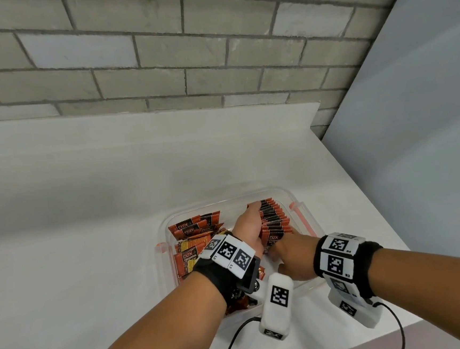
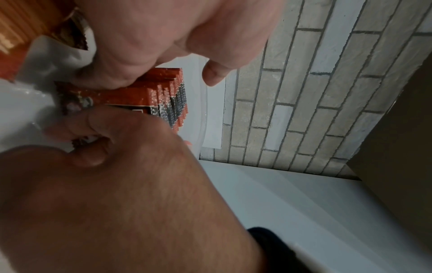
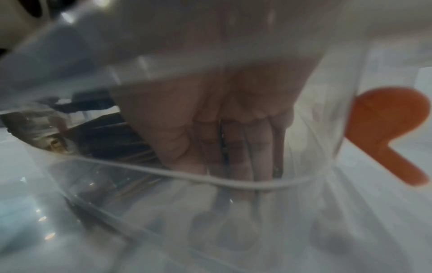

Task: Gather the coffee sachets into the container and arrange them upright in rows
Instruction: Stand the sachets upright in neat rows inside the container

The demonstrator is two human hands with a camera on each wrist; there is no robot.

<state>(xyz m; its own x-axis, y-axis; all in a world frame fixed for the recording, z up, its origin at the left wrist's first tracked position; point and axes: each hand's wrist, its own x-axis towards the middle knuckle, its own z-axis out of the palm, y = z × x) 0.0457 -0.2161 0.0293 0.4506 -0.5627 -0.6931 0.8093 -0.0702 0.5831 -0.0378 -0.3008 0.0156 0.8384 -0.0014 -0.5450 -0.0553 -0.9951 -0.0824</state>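
Observation:
A clear plastic container (image 1: 292, 195) stands on the white table. Along its right side runs a row of upright orange-and-black coffee sachets (image 1: 276, 220), also in the left wrist view (image 2: 158, 92). My left hand (image 1: 248, 225) lies flat along the row's left side, fingers reaching to its far end. My right hand (image 1: 288, 255) presses straight, closed-together fingers (image 3: 233, 140) against the row's near end. Loose sachets (image 1: 194, 227) lie jumbled in the container's left half. The left wrist view has my left palm (image 2: 163, 37) above the row and my right hand (image 2: 117, 184) below it.
Orange clips (image 1: 300, 215) (image 3: 385, 129) sit on the container's sides. The table's right edge (image 1: 365, 204) runs close by, with a grey panel beyond it. A brick wall stands behind the table. Black cables (image 1: 237, 338) trail from the wrist units.

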